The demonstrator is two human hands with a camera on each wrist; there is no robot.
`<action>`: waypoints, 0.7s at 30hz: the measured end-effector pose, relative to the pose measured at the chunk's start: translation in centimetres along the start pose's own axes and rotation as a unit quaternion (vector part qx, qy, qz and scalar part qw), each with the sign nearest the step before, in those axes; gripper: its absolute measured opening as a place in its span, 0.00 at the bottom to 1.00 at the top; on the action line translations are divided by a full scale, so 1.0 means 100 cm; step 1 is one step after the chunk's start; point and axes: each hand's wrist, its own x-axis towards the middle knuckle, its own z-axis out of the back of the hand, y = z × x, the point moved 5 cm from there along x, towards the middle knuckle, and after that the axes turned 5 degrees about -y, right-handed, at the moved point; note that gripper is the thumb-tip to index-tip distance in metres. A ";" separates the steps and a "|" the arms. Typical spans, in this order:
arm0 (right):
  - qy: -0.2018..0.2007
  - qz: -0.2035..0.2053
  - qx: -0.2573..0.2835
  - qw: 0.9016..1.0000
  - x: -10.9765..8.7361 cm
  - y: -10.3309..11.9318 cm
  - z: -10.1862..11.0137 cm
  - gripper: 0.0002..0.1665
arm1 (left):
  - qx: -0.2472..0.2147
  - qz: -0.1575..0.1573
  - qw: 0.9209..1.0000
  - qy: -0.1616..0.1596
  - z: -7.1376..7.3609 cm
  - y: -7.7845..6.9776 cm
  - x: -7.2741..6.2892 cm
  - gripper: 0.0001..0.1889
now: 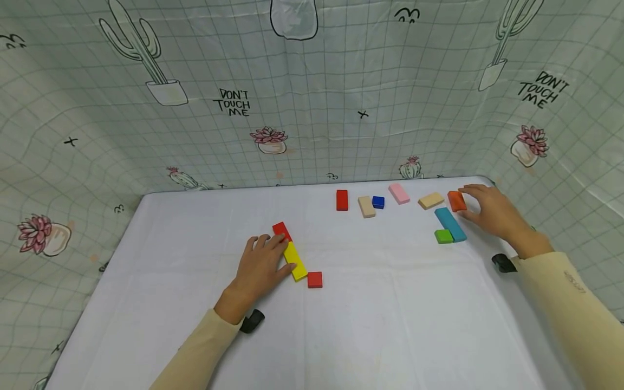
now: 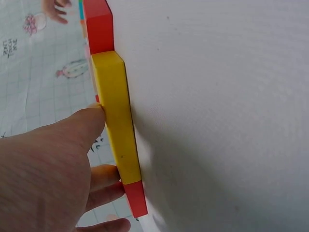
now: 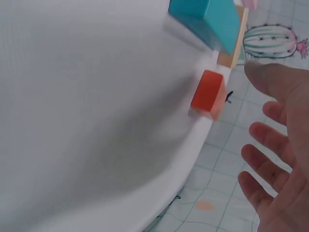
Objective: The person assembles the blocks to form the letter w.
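Near the middle of the table, my left hand (image 1: 260,268) lies over a yellow block (image 1: 295,262), thumb and fingertips spread along it. A red block (image 1: 280,229) continues the line at its far end, and a red square block (image 1: 314,279) sits by its near corner. In the left wrist view the thumb touches the upper edge of the yellow block (image 2: 116,118). At the far right, my right hand (image 1: 494,211) hovers around an orange block (image 1: 456,201), thumb and index finger at either side. The right wrist view shows its fingers loosely bent, apart from the orange block (image 3: 208,94).
A blue-green block (image 1: 450,225) and a green block (image 1: 443,236) lie together left of my right hand. Along the back are a red block (image 1: 342,200), two beige blocks (image 1: 366,207), a dark blue block (image 1: 378,202) and a pink block (image 1: 399,193). Patterned cloth (image 1: 312,97) hangs behind.
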 end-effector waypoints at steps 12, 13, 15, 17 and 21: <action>0.041 0.020 -0.052 0.998 0.012 -0.018 -0.010 0.43 | 0.004 0.001 1.000 -0.006 -0.001 0.001 -0.001 0.31; 0.045 0.020 -0.057 0.997 0.012 -0.019 -0.011 0.43 | 0.004 0.001 1.000 -0.004 -0.002 0.001 -0.001 0.31; 0.053 0.019 -0.062 0.996 0.014 -0.020 -0.012 0.44 | 0.004 0.002 1.000 -0.003 -0.002 0.001 -0.001 0.31; 0.060 0.017 -0.063 0.996 0.014 -0.021 -0.013 0.45 | 0.005 0.003 1.000 -0.003 -0.002 0.001 -0.001 0.32; 0.075 0.011 -0.064 0.995 0.016 -0.025 -0.017 0.46 | 0.007 0.003 1.000 -0.005 -0.002 0.001 -0.001 0.32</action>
